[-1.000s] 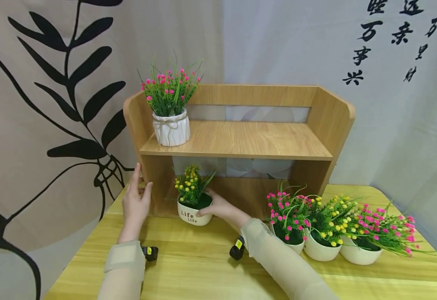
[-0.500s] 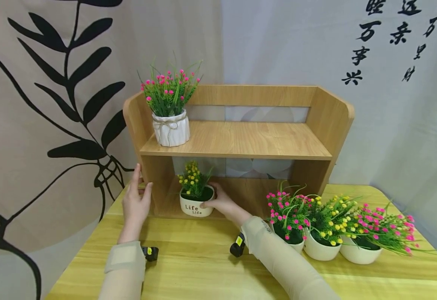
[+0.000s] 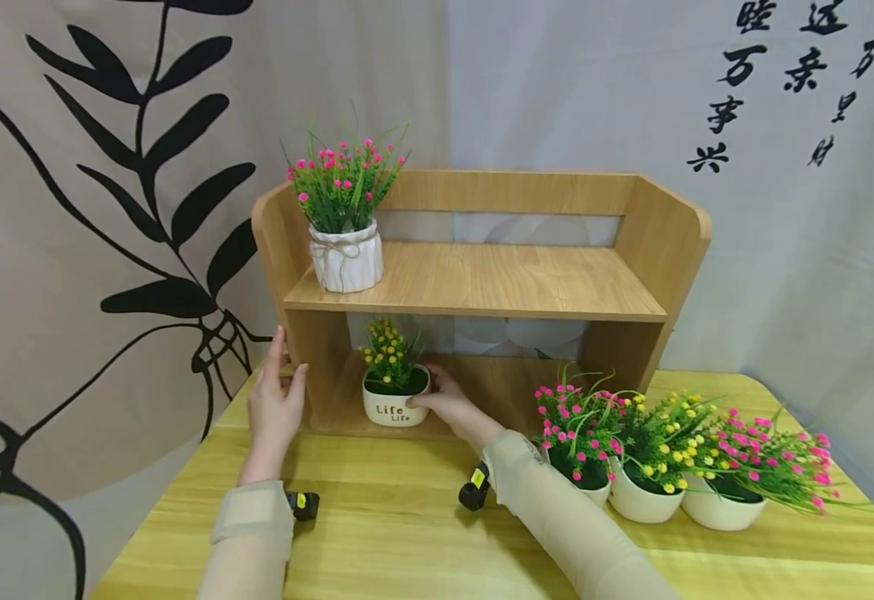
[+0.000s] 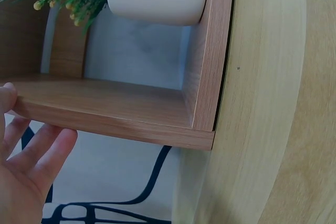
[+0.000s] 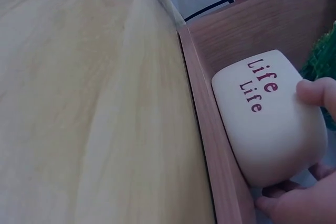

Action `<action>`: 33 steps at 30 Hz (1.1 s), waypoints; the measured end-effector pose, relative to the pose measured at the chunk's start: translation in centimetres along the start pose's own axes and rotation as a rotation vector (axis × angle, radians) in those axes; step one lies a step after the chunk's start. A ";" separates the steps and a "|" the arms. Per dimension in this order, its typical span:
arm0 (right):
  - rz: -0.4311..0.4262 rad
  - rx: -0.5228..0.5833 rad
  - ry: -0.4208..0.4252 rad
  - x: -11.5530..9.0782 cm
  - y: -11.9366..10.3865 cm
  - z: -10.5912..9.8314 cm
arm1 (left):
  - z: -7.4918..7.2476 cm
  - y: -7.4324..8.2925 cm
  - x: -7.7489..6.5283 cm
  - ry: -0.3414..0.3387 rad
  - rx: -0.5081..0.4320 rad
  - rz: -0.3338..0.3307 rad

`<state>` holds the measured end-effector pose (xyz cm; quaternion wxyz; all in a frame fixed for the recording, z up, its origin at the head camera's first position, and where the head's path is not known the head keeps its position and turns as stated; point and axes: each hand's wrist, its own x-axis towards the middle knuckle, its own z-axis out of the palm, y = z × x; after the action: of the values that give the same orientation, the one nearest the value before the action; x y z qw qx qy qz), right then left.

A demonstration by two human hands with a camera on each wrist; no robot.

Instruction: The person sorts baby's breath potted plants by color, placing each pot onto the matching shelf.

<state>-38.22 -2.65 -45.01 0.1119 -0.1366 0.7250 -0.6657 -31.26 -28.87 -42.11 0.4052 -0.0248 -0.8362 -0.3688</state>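
Observation:
My right hand point(image 3: 451, 404) grips a white flowerpot point(image 3: 382, 410) by its right side, thumb on the front near the rim. The pot bears the words "Life Life" point(image 5: 258, 85) and holds yellow artificial flowers point(image 3: 387, 354). It stands upright on the lower level of a wooden desktop shelf point(image 3: 474, 279), just behind the front edge, left of the middle. My left hand point(image 3: 275, 408) rests at the shelf's left side panel point(image 4: 121, 121). Its fingers lie straight along the outer face, with the thumb near the front edge.
A ribbed white pot point(image 3: 347, 260) with pink flowers stands on the upper level at left. On the table point(image 3: 384, 517) at right, three white pots sit in a row: pink point(image 3: 582, 492), yellow point(image 3: 645, 500) and pink point(image 3: 723, 504). A curtain point(image 3: 556, 83) hangs behind.
My right hand has moved the yellow-flowered pot back and slightly right, from the shelf's front edge onto its lower level. My left hand has stayed at the side panel.

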 end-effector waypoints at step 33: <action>-0.074 -0.112 -0.267 -13.1 -3.5 -1.9 | 0.2 -0.1 0.1 -0.011 -0.016 -0.024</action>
<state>-26.42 3.44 -41.66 0.1750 -0.2565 0.7341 -0.6039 -31.49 -28.87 -42.14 0.3960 -0.0199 -0.8356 -0.3801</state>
